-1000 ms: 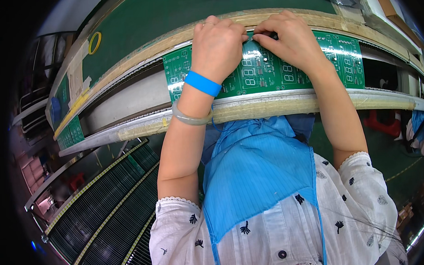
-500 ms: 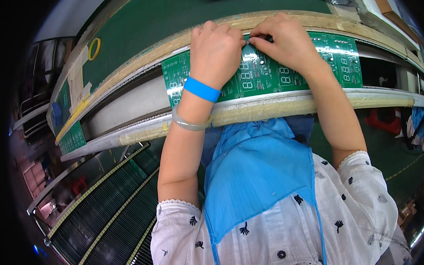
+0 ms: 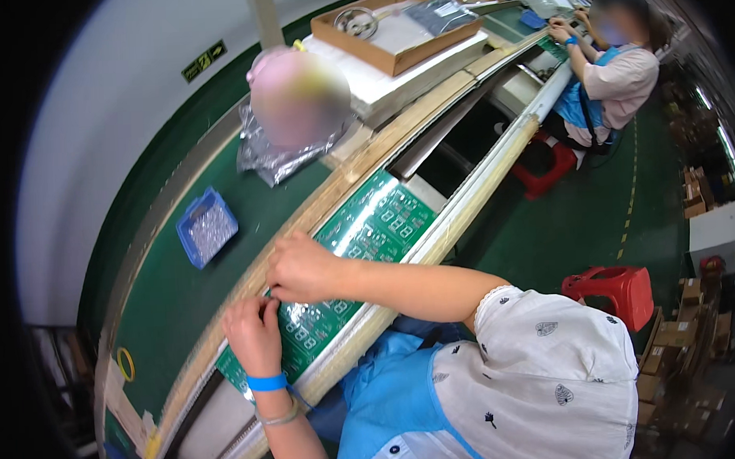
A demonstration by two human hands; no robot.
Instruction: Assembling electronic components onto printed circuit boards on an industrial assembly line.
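Note:
A long green circuit board panel [image 3: 364, 238] with white digit displays lies across the rails in front of me. My left hand [image 3: 254, 335], with a blue band at its wrist, is at the panel's far edge, thumb and fingers drawn together. Close beside it, almost touching, my right hand [image 3: 304, 268] is closed in a pinch above the same edge. Whatever is between the fingertips of either hand is too small or hidden to make out. Both hands cover part of the board.
A blue bin [image 3: 208, 227] of small clear parts sits on the green bench, near a plastic bag [image 3: 280, 164] and a blurred pink object. Further along are a cardboard tray [image 3: 401, 34] and a co-worker [image 3: 613, 75] at the same rails. Red stools [image 3: 608, 294] stand at right.
The view has swung to the right, bringing the bin, cardboard tray and co-worker into sight. Both hands stay together at the board's far edge.

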